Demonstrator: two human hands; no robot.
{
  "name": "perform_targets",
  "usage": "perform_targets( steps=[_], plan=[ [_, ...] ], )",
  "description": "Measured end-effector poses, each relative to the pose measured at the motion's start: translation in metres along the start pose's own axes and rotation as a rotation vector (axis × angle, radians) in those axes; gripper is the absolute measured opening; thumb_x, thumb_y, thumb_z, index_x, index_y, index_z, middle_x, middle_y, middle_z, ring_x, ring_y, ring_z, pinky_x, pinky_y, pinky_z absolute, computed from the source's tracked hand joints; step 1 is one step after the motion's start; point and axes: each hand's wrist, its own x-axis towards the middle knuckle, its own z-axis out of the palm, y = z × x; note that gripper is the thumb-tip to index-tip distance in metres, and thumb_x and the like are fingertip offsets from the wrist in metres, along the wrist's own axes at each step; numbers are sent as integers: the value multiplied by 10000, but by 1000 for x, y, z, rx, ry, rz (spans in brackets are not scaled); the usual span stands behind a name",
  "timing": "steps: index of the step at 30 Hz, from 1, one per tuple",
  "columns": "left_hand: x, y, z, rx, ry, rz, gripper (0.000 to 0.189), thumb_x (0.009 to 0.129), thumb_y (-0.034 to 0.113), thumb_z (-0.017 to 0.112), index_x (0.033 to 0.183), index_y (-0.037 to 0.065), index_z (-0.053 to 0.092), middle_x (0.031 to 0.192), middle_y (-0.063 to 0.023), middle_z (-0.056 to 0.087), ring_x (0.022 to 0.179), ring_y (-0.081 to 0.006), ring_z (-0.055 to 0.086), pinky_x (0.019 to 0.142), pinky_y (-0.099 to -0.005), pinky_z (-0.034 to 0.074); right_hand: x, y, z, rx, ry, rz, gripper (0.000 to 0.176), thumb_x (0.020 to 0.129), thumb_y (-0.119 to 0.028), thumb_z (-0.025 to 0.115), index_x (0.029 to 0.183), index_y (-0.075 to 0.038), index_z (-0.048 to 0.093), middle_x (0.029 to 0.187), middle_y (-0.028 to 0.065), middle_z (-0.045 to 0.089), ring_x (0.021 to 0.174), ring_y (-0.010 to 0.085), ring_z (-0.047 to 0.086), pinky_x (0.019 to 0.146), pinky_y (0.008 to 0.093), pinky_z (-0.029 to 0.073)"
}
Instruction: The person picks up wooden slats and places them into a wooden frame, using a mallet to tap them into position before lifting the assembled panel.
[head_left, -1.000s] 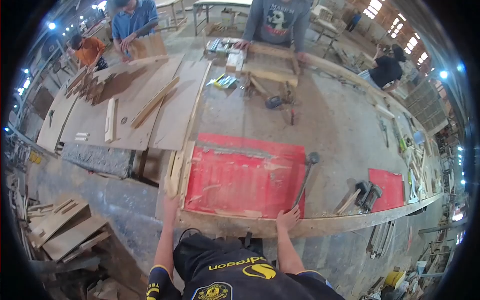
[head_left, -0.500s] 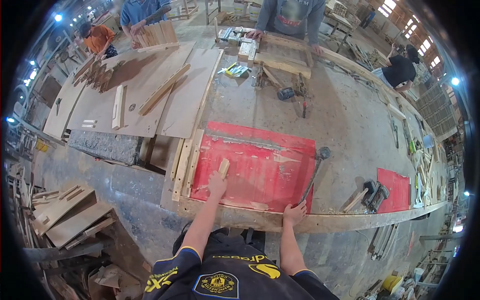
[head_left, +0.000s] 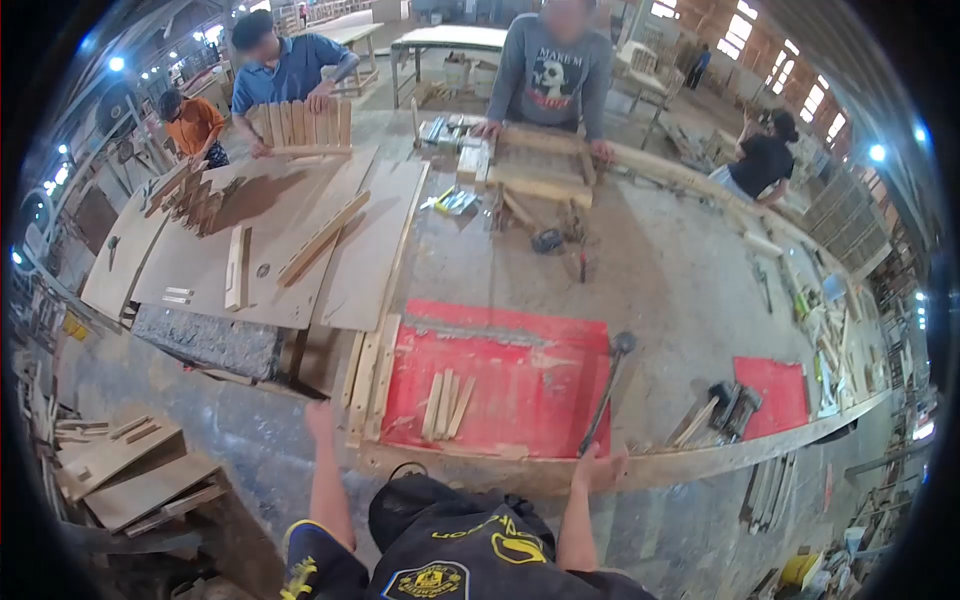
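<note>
A red board [head_left: 520, 375] lies on the workbench in front of me. Several short wooden sticks [head_left: 447, 403] rest on its near left part. My left hand [head_left: 320, 420] hovers empty, fingers apart, at the bench's front left edge, just left of long wooden strips [head_left: 368, 380] lying beside the board. A hammer [head_left: 605, 390] lies along the board's right side with its head away from me. My right hand [head_left: 600, 465] rests on the wooden front edge, fingers spread, right by the end of the hammer handle.
Plywood sheets with battens [head_left: 270, 240] cover the bench's left. A power tool [head_left: 735, 405] and a smaller red board [head_left: 770, 385] lie to the right. Other people work around the bench: grey sweatshirt [head_left: 555, 70], blue shirt [head_left: 285, 75], orange shirt [head_left: 195, 120], black shirt [head_left: 760, 155]. Scrap boards [head_left: 120, 460] litter the floor on the left.
My left hand carried short sticks onto the red board, left them there and pulled back to the front left edge. My right hand stayed by the hammer handle.
</note>
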Motion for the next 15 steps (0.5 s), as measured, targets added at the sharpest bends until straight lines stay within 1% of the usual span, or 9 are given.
perform_targets(
  steps=[1,2,4,5,7,9,10,13,15],
  plan=[
    [14,-69,12,261,122,-114,305,825,222,619,838,-81,646,832,-262,669,890,-439,640,737,-501,485,11,19,7,-66,-8,238,698,812,-419,634,1336,1,443,1292,225,522,1209,407,485,996,502,399],
    [-18,-61,-8,291,169,-188,355,842,244,610,881,-109,629,902,-281,668,908,-457,635,761,-513,496,18,47,16,-138,-30,488,742,832,-512,604,1330,18,453,1279,245,533,1224,412,479,989,487,408],
    [-38,-130,3,24,87,-520,550,853,408,608,944,-134,633,1005,-293,662,918,-434,648,796,-492,508,20,88,18,-173,145,738,837,849,-656,505,1336,23,455,1308,236,522,1216,394,489,943,507,430],
    [-48,-169,18,-125,71,-591,685,849,504,590,1120,-124,588,1141,-262,637,981,-412,635,815,-470,518,24,123,34,201,-3,833,864,832,-702,482,1360,-20,442,1339,207,503,1215,384,488,965,528,408],
    [-94,-128,23,-767,18,-921,795,841,576,558,1314,-58,475,1328,-206,538,1133,-370,573,914,-491,479,31,194,67,847,-283,1189,923,796,-795,435,1407,-104,417,1402,149,465,1214,365,488,1009,570,362],
    [-111,-111,36,-1117,-141,-979,830,847,602,517,1431,35,354,1446,-158,422,1261,-354,468,1012,-539,394,30,184,64,1297,-441,1226,958,779,-848,351,1434,-150,397,1450,114,427,1267,353,447,1042,554,338],
    [-113,-114,46,-1165,-153,-937,813,850,600,508,1429,46,363,1440,-161,428,1270,-355,460,1028,-540,374,31,183,62,1511,-521,1226,977,771,-875,309,1448,-174,387,1474,97,408,1294,348,426,1059,545,326],
    [-122,-109,67,-1287,-192,-888,774,863,589,478,1427,70,380,1430,-168,440,1288,-358,446,1063,-541,334,26,166,82,1675,-424,1028,911,832,-827,206,1493,-210,312,1523,81,339,1344,325,373,1077,574,288],
    [-120,-106,53,-1337,-230,-927,759,874,581,454,1431,71,377,1431,-171,439,1285,-361,450,1065,-539,333,26,158,73,1656,-441,1090,926,828,-833,186,1501,-206,296,1535,85,313,1372,330,331,1099,565,260]
  ],
)
